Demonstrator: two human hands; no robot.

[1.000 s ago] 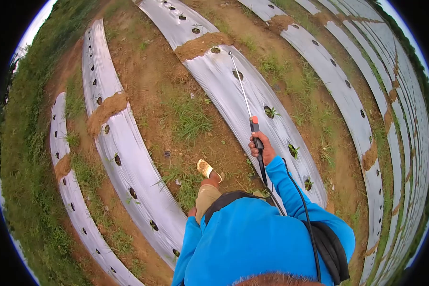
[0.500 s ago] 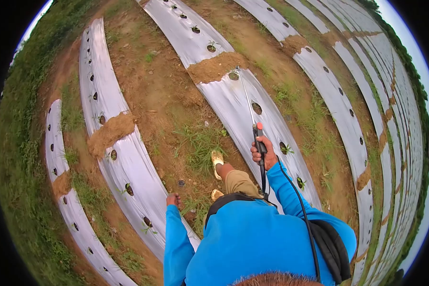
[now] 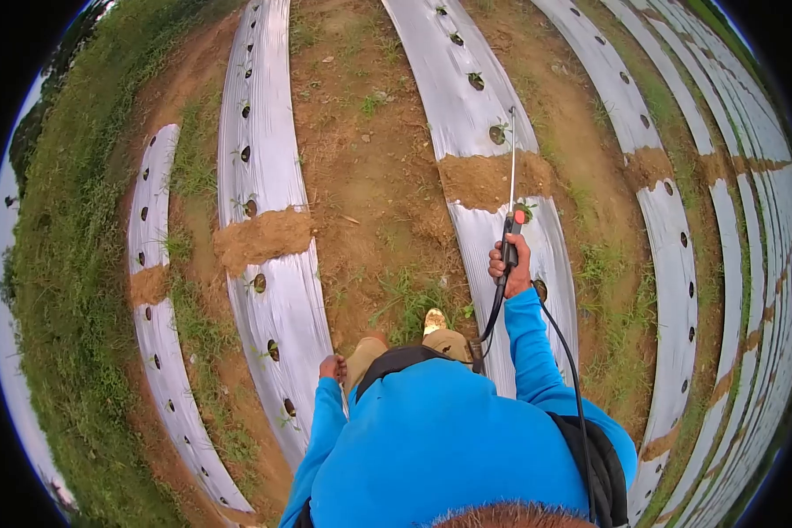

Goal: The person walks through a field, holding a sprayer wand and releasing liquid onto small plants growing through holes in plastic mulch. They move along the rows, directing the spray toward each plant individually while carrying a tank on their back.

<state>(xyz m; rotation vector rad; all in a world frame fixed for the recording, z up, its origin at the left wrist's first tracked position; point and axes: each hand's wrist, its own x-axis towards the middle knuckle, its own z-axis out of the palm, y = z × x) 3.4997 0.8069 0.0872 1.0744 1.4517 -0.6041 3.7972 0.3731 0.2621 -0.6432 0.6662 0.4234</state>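
Observation:
My right hand (image 3: pixel 515 266) is wrapped round the black handle of a spray wand (image 3: pixel 512 176). The wand's thin metal tube points forward, its tip over the plastic-covered bed (image 3: pixel 466 106) beside a hole with a small plant (image 3: pixel 497 135). A red part shows at the top of the handle, and a black hose (image 3: pixel 495 317) runs down from it. My left hand (image 3: pixel 333 368) hangs low at my side near the edge of the left bed (image 3: pixel 277 308), its fingers curled; whether anything is in them is too small to tell.
A soil path (image 3: pixel 370 194) with weeds (image 3: pixel 409 304) lies between the two near beds. Soil mounds (image 3: pixel 264 239) cross the plastic. More covered beds (image 3: pixel 669 229) curve away on the right. Dense green plants (image 3: pixel 70 334) line the far left.
The view has turned, and the beds now run more straight ahead. The wand has swung from pointing up-left to nearly straight forward, past the soil mound. My left hand has come into fuller view.

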